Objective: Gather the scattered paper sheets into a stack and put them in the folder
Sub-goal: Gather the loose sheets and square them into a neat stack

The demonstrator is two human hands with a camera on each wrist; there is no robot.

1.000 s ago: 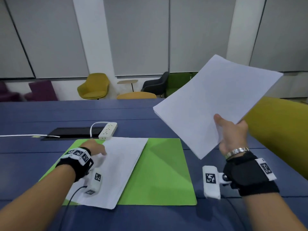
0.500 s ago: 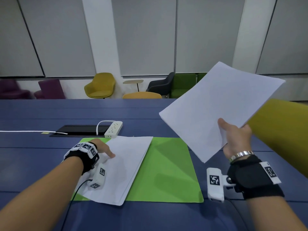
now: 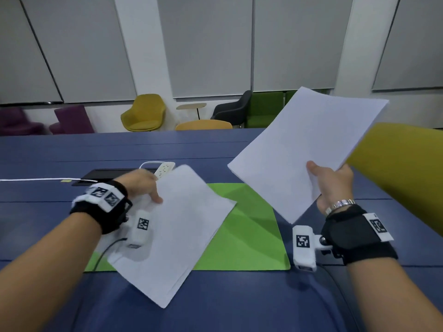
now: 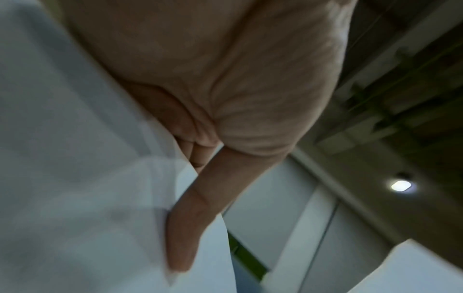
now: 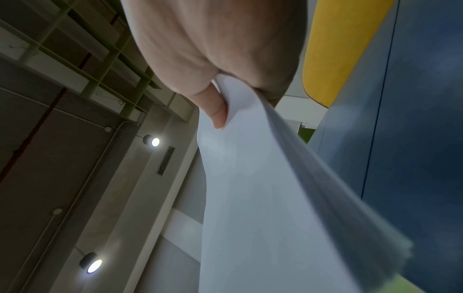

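Observation:
My left hand (image 3: 151, 190) pinches the far left edge of a few white sheets (image 3: 182, 233), thumb on top, and holds them tilted just above the open green folder (image 3: 251, 240). In the left wrist view the thumb (image 4: 185, 228) lies along this paper (image 4: 75, 178). My right hand (image 3: 323, 180) grips a second stack of white sheets (image 3: 299, 149) by its near corner and holds it in the air to the right of the folder. The right wrist view shows the thumb (image 5: 215, 111) on that stack (image 5: 263, 198).
The folder lies on a blue table (image 3: 215, 149). A white power strip (image 3: 165, 168) with its cable sits just behind the left hand, beside a black cable hatch (image 3: 107, 176). A yellow chair back (image 3: 402, 168) rises at the right. More chairs stand beyond the table.
My left hand has taken hold of the sheets that lay on the folder and lifted them, turning them towards me. The right hand still holds its stack up at the right.

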